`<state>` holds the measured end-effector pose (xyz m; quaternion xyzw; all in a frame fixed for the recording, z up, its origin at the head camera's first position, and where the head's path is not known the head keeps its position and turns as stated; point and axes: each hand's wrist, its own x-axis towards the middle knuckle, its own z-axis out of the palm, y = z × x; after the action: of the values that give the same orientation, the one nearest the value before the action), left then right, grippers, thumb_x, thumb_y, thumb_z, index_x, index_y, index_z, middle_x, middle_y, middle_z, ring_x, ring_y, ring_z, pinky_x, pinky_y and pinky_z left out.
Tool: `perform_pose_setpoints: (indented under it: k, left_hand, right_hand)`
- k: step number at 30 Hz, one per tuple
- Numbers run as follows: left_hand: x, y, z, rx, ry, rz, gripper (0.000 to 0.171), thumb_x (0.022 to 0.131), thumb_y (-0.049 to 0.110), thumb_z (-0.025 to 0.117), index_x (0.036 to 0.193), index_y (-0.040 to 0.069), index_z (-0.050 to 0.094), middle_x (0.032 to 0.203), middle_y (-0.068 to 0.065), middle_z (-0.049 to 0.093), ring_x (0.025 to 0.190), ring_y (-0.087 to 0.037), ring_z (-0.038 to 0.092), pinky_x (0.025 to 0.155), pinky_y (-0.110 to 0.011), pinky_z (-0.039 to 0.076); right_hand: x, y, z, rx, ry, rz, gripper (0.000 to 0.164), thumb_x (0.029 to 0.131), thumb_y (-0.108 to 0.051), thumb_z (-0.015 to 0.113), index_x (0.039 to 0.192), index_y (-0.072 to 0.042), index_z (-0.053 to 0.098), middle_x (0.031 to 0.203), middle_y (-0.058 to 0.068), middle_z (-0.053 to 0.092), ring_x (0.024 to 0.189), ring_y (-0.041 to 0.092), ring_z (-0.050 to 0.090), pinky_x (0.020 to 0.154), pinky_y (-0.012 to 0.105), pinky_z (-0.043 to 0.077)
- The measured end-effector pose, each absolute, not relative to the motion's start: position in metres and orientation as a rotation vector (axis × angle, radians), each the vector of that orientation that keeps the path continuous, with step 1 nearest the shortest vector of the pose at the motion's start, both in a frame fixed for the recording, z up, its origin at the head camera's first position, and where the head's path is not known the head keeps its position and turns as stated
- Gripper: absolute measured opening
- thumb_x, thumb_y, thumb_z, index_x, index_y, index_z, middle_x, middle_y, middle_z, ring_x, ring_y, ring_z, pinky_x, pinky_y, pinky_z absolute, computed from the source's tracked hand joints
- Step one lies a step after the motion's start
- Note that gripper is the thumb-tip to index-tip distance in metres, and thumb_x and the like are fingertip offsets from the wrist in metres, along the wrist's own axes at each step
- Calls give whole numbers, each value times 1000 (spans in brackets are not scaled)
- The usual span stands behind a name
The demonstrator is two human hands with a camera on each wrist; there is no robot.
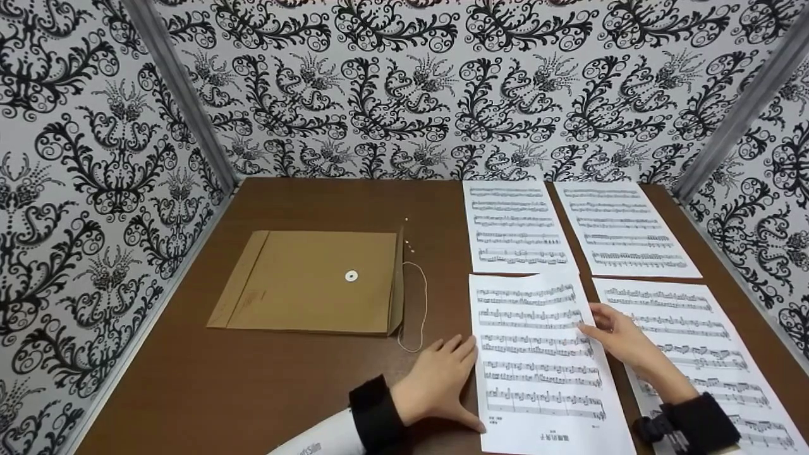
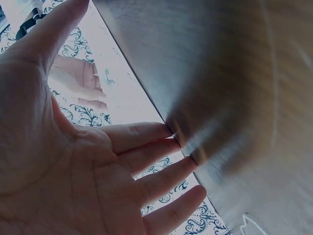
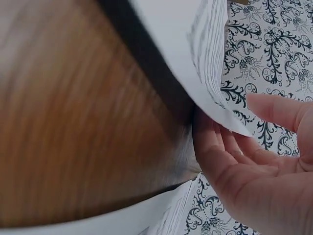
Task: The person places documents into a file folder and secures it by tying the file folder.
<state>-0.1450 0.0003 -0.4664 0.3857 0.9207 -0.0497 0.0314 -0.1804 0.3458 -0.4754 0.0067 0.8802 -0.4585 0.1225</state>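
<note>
A sheet of printed music [image 1: 537, 354] lies at the near middle right, its right edge lifted. My left hand [image 1: 439, 382] lies at its left edge, fingers spread and fairly straight; in the left wrist view the fingertips [image 2: 188, 164] touch near that edge. My right hand [image 1: 622, 341] holds the opposite edge. In the right wrist view its curled fingers [image 3: 220, 147] are under the raised paper [image 3: 195, 78], with the thumb [image 3: 274, 108] on the upper side. Another music sheet [image 1: 714, 366] lies partly beneath my right forearm.
Two more music sheets [image 1: 515, 230] [image 1: 626, 230] lie side by side at the back right. A brown paper envelope [image 1: 310, 297] with a white button and a loose string [image 1: 425, 303] lies left of centre on the brown table [image 1: 189, 385]. Patterned walls [image 1: 404, 95] enclose the table.
</note>
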Motion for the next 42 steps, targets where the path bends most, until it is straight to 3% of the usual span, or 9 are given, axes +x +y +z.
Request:
perform_pose_setpoints:
  k: [7,15,18,25,34,42]
  left_hand:
    - [-146,0,-469,1189,2846,-153,120,68,89,66,156,10,43,164,-4,43,150,-23,46,117,-39,46]
    - [-145,0,-472,1174,2839,-140,121,69,90,64,157,11,40,165,-3,40,151,-22,43,118,-41,45]
    - [-145,0,-471,1167,2843,-137,121,69,90,64,157,10,41,165,-3,41,151,-22,44,118,-42,44]
    - [-144,-1,-473,1154,2853,-213,120,70,92,60,158,12,39,166,-2,40,152,-20,43,119,-41,43]
    - [-147,-7,-471,1073,2834,-178,118,71,92,59,156,12,42,165,-4,41,152,-21,43,121,-42,42]
    - [-155,-14,-471,1062,2806,86,98,82,80,61,155,17,45,162,-3,46,149,-21,48,120,-42,43]
  right_hand:
    - [-179,350,-473,-24,2515,-1392,57,106,-9,48,154,11,22,135,37,59,90,7,69,74,27,58]
    - [-180,353,-470,13,2494,-1469,57,104,-4,50,153,11,24,134,35,61,84,6,70,70,28,59]
    - [-181,354,-468,20,2467,-1524,59,104,-4,51,154,11,24,129,26,67,81,7,71,68,29,60]
    - [-184,356,-462,-1,2340,-1681,63,105,-8,53,154,11,19,106,-17,72,84,5,72,70,26,60]
    - [-187,355,-456,70,2309,-1747,69,105,-11,55,157,8,15,101,-25,68,87,1,71,73,23,60]
    - [-189,352,-456,115,2260,-1837,69,104,-9,55,157,9,14,98,-24,70,85,0,70,71,21,59]
